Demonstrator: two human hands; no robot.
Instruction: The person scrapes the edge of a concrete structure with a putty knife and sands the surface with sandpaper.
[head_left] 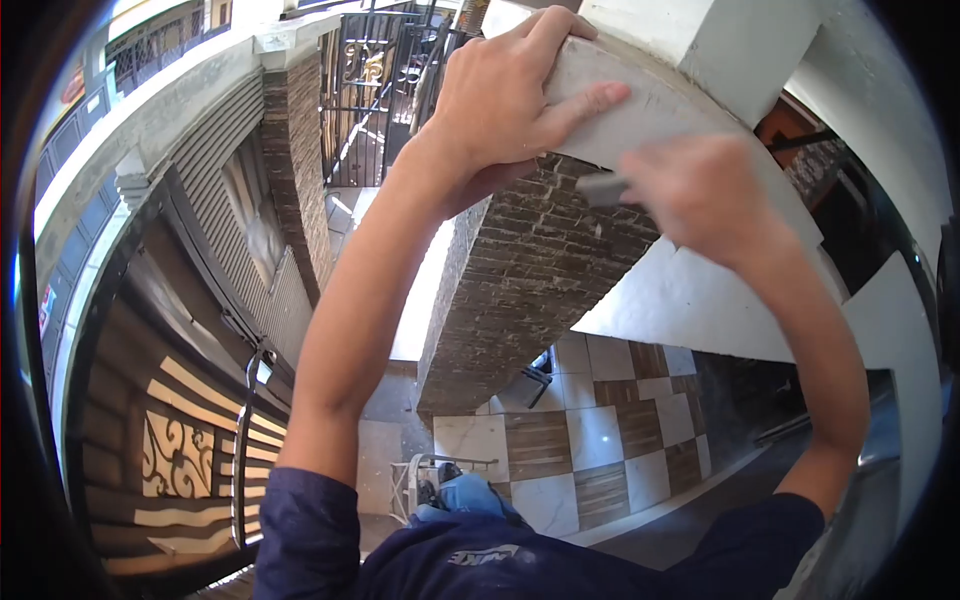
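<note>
Block (600, 191), small & grey, pokes out past the fingers of my R hand (700, 195), just below the bottom edge of the grey ledge (640, 120) & seen against the brick pillar (535, 265). R hand's blurred, so detail's limited: fingers look curled in round the block's near end, w/ no gap I can make out; exact finger placement, can't tell. Whether block touches ledge, can't tell either. L hand (510, 90) is part-spread, fingers hooked over the ledge's top edge, thumb laid out along its face; no loose item in it that I can see, just the ledge. Re handling: block's prob. light & stiff, a one-hand thing, maybe a bit gritty, tho material's unclear. Best hold IMO: thumb on one long side, fingers on the other, well back from the free end, so knuckles stay off the brick. Ledge looks rigid, heavy & fixed, poss. dusty so a bit slippery under the palm; top edge gives best purchase, & its corners might chip if knocked hard. White post (650, 35) stands above it; tiled floor (595, 430), light & wood-look squares, is well below; patterned gate (180, 450) off to my L, metal frame (408, 485) down below me.
</note>
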